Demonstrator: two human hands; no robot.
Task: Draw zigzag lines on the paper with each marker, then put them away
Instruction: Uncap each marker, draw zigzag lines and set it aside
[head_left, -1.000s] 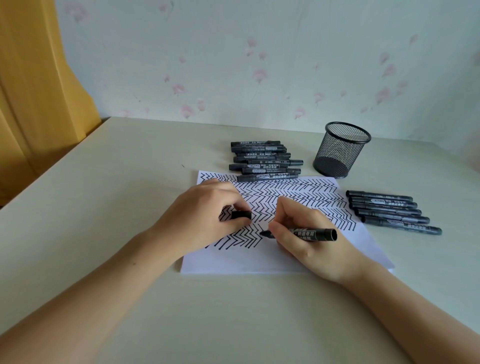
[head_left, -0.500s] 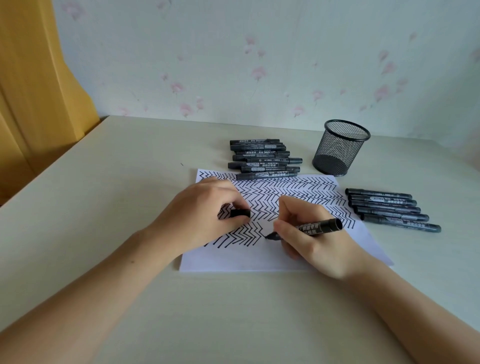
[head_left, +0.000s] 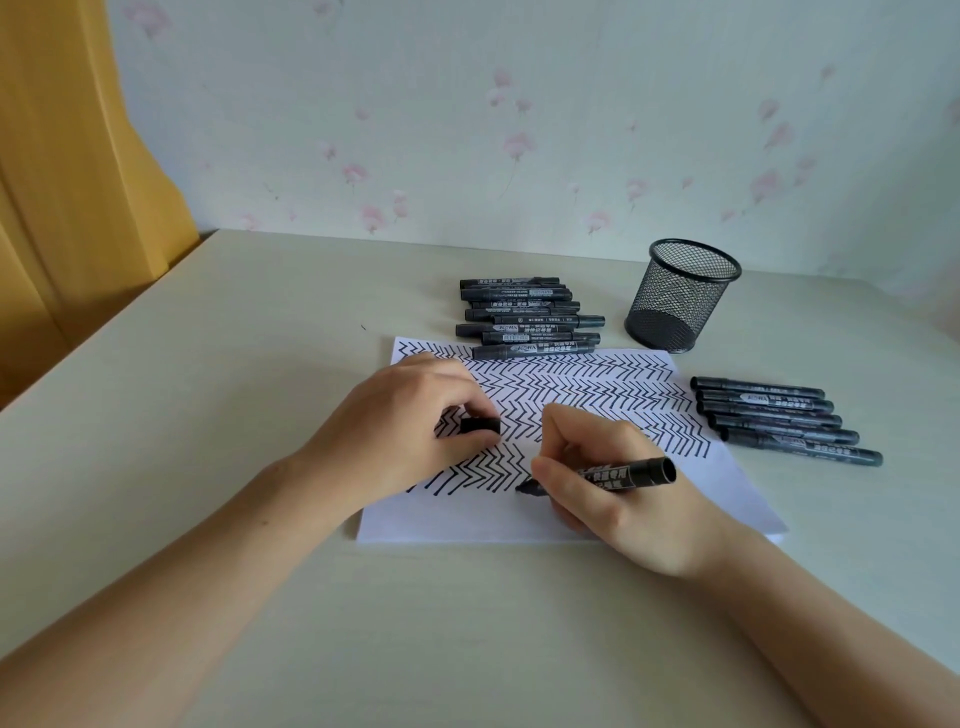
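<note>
right hand (head_left: 618, 488) pinches the marker (head_left: 618, 474), its tip touching the paper (head_left: 467, 519) near the front edge. left hand (head_left: 405, 436), resting on the paper, pinches the cap (head_left: 480, 425). mesh cup (head_left: 678, 296) stands behind the paper.

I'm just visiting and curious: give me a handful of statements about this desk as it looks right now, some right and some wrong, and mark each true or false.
1. The right hand holds an uncapped marker with its tip at the paper. True.
2. The mesh cup is full of markers. False: no markers show in it; its bottom shows through the mesh.
3. The left hand pinches a black cap. True.
4. The paper is blank. False: rows of black zigzags cover most of it.
5. A row of capped markers lies right of the paper. True.
6. The pile of markers behind the paper stands upright. False: they lie flat on the table.
</note>
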